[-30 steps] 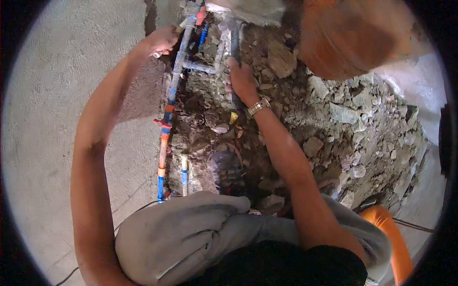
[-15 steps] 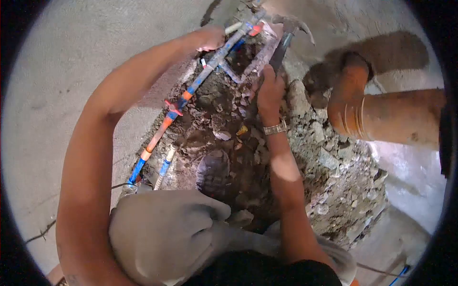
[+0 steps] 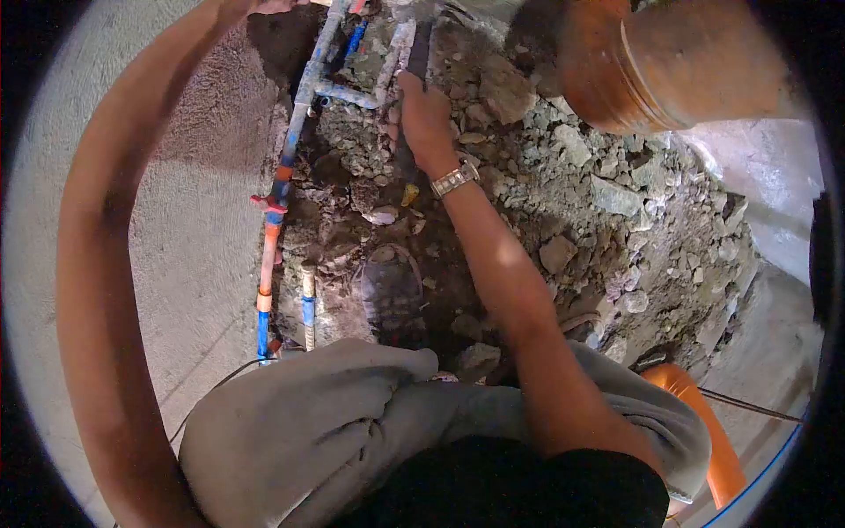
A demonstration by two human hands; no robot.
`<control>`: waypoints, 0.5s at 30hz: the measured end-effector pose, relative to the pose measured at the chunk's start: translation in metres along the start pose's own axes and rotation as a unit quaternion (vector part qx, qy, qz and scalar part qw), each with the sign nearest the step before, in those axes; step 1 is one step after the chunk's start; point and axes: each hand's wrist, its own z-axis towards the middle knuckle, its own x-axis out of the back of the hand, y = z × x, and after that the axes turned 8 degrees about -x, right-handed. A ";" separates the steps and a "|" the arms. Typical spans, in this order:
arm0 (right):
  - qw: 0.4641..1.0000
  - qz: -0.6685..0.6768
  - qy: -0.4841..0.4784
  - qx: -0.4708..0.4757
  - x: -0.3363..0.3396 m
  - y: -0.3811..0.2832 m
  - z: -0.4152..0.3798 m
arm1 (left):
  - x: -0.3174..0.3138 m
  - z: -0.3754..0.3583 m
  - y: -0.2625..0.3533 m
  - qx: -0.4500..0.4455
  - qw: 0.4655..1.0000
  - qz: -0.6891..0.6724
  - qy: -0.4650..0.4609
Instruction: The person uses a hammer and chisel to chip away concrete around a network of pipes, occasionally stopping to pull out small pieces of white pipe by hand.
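Note:
My right hand (image 3: 426,123) is wrapped round the dark handle of a hammer (image 3: 420,55), whose head lies beyond the top edge of the view. Behind that wrist a metal-banded watch (image 3: 455,177) shows. At the top edge, my left hand (image 3: 280,4) is mostly cut off; its fingers look curled near a cream-coloured end, and what they hold is not clear. Between the hands runs a paint-marked water pipe (image 3: 304,106) with a side branch (image 3: 350,93). Lower on it sits a red valve handle (image 3: 269,205).
Broken rubble (image 3: 616,198) and soil fill the trench. A large orange pipe (image 3: 695,66) crosses the upper right. A short capped pipe (image 3: 308,308) stands near my grey-trousered knee (image 3: 299,414). An orange piece (image 3: 704,427) lies at lower right, beside a rough concrete floor (image 3: 207,176).
The view has shifted, so the hammer head has left the frame and my left hand has slid to the top edge. My right hand appears further left and higher, still gripping the hammer.

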 end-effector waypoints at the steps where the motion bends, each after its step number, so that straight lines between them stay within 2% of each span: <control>1: 1.000 0.003 -0.013 0.019 0.000 -0.006 -0.003 | 0.000 -0.003 0.001 0.052 0.998 -0.011 0.019; 2: 0.999 0.006 -0.026 0.037 0.001 -0.011 -0.005 | 0.002 -0.005 -0.001 0.105 0.994 -0.021 0.037; 3: 0.999 0.029 -0.017 -0.039 -0.001 -0.030 -0.013 | 0.005 -0.008 0.000 0.157 0.986 -0.031 0.056; 4: 0.992 0.052 -0.010 -0.114 -0.002 -0.039 -0.017 | 0.029 -0.017 0.019 0.115 0.978 -0.027 0.172; 5: 0.992 0.057 -0.010 -0.115 -0.003 -0.038 -0.015 | 0.048 -0.019 0.033 0.112 0.979 -0.024 0.169; 7: 0.993 0.061 -0.011 -0.100 -0.005 -0.035 -0.011 | 0.049 -0.017 0.034 0.034 0.984 0.172 0.018; 8: 0.993 0.064 -0.012 -0.100 -0.005 -0.033 -0.010 | 0.039 -0.015 0.031 0.033 0.984 0.173 0.015; 10: 0.986 0.109 -0.017 -0.128 -0.006 -0.033 -0.008 | -0.019 -0.006 0.001 0.031 0.993 0.090 0.072; 11: 0.985 0.113 -0.018 -0.128 -0.006 -0.030 -0.007 | -0.018 -0.007 0.000 0.029 0.993 0.092 0.069; 14: 0.996 0.045 0.001 -0.073 -0.006 -0.022 -0.004 | -0.011 -0.009 0.010 0.003 0.975 0.109 0.195; 15: 0.993 0.079 -0.015 -0.088 -0.006 -0.022 -0.002 | -0.016 -0.010 0.009 -0.005 0.965 0.115 0.236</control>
